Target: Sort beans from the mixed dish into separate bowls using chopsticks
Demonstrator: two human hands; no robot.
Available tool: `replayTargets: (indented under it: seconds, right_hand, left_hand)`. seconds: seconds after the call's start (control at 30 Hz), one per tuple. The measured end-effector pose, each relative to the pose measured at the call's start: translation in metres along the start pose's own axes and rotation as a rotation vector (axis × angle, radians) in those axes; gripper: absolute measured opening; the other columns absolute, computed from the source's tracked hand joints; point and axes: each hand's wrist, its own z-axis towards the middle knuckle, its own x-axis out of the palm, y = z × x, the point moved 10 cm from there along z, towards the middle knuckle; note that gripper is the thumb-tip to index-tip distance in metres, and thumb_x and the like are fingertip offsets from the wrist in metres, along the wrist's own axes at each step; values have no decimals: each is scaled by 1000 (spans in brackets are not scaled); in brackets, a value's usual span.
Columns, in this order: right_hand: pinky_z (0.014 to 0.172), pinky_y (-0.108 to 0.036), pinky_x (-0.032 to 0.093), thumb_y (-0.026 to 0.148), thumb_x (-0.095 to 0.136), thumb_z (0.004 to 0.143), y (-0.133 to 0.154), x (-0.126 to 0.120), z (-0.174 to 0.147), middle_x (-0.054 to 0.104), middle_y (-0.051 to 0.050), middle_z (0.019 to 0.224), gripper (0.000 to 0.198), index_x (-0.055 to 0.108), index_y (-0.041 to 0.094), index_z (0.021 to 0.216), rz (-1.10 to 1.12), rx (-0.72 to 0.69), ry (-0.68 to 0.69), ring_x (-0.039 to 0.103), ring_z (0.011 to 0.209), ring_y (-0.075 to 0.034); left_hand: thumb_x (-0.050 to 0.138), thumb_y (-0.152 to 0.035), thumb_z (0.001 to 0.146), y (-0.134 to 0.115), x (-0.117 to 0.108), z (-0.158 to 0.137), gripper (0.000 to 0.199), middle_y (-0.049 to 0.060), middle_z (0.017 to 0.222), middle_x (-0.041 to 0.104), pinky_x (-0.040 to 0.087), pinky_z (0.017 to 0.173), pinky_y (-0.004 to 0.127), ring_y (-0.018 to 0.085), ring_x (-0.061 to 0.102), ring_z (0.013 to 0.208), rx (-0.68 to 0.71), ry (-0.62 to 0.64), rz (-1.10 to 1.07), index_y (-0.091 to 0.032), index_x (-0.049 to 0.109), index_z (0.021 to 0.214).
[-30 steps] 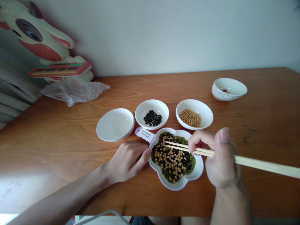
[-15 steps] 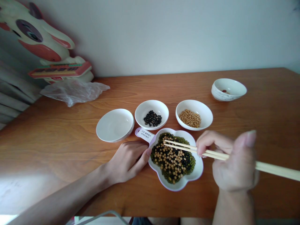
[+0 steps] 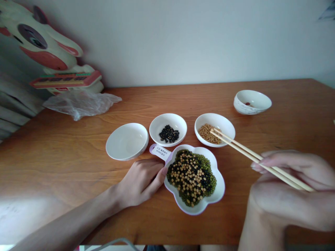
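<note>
My left hand [image 3: 141, 183] grips a white flower-shaped dish [image 3: 221, 190] with a lilac rim at its left side, thumb on the rim beside the labelled handle [image 3: 160, 151]. Mixed green, black and yellow beans [image 3: 191, 177] lie in the dish. In my right hand [image 3: 293, 195] is a pair of wooden chopsticks [image 3: 234, 146]. Their tips are over the yellow soybeans [image 3: 205, 131] in the right white bowl [image 3: 227, 129]. Whether a bean sits between the tips, I cannot make out. Black beans [image 3: 169, 134] lie in the middle white bowl [image 3: 154, 129].
A white bowl [image 3: 127, 143] stands left of the black beans, its bare inside showing. Another bowl [image 3: 258, 101] with a few reddish bits is at the back right. A clear plastic bag [image 3: 83, 104] lies before a cow-shaped toy [image 3: 52, 52] with a keyboard, back left.
My right hand has moved the chopsticks from the beans in the flower-shaped dish up to the bowl of soybeans. My left hand has stayed on the dish. The view has shifted slightly.
</note>
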Motion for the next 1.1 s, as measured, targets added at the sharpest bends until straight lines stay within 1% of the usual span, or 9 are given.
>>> replayTargets:
  seconds: [0.07,0.1,0.23,0.4,0.53,0.67,0.73,0.87,1.1]
  right_hand:
    - [57,-42,38,62,29,102,5,-12,-1,57,-10,66,62,67,25,70,3,-63,-149,59,62,-28]
    - [59,-42,37,58,28,104,7,-14,-2,57,-10,65,62,67,24,68,11,-77,-190,59,63,-28]
    - [63,-41,34,49,19,107,6,-4,0,57,-10,65,66,64,25,66,44,-50,-136,58,65,-27]
    - [59,-40,36,53,29,104,7,-4,4,51,-7,58,59,64,27,65,109,-44,-94,54,57,-27]
    - [55,-38,39,54,20,109,7,16,8,50,-6,49,73,63,25,58,164,13,111,54,51,-24]
    - [50,-35,38,67,11,107,6,57,-5,60,-7,53,85,63,22,57,48,32,473,57,51,-20]
    - [50,-34,38,71,10,105,2,73,-16,61,-7,55,86,64,22,59,24,52,613,57,52,-19]
    - [54,-33,38,73,11,104,-7,85,-28,58,-5,56,84,62,21,61,40,108,688,55,56,-18]
    - [56,-34,36,73,16,105,-13,92,-35,56,-3,57,80,62,22,64,84,161,708,53,56,-17]
  left_hand:
    - [31,-31,111,1,1,0,35,3,79,61,40,73,33,17,51,70,-8,8,-3,-21,46,81]
    - [31,-31,111,1,1,1,35,3,79,61,41,73,33,17,51,70,-14,13,-4,-21,46,82]
    - [31,-32,111,2,2,0,35,2,78,60,40,73,33,17,51,70,-22,20,-8,-21,45,81]
    - [31,-31,111,1,1,-1,34,2,79,60,40,73,32,17,51,70,-16,14,-15,-21,45,81]
    - [31,-32,111,1,0,0,35,2,77,58,38,72,32,16,49,68,-17,10,-14,-21,45,81]
    - [31,-32,111,0,1,1,35,1,77,57,38,71,32,16,49,69,-7,13,-23,-21,45,81]
    - [31,-31,111,0,0,1,35,1,77,57,38,71,31,16,49,69,-9,12,-23,-21,45,81]
    - [32,-31,111,1,0,0,35,1,77,57,37,71,31,16,48,68,-14,14,-21,-21,45,80]
    - [32,-30,111,2,1,1,34,1,77,56,37,71,32,16,48,69,-11,10,-20,-21,45,81]
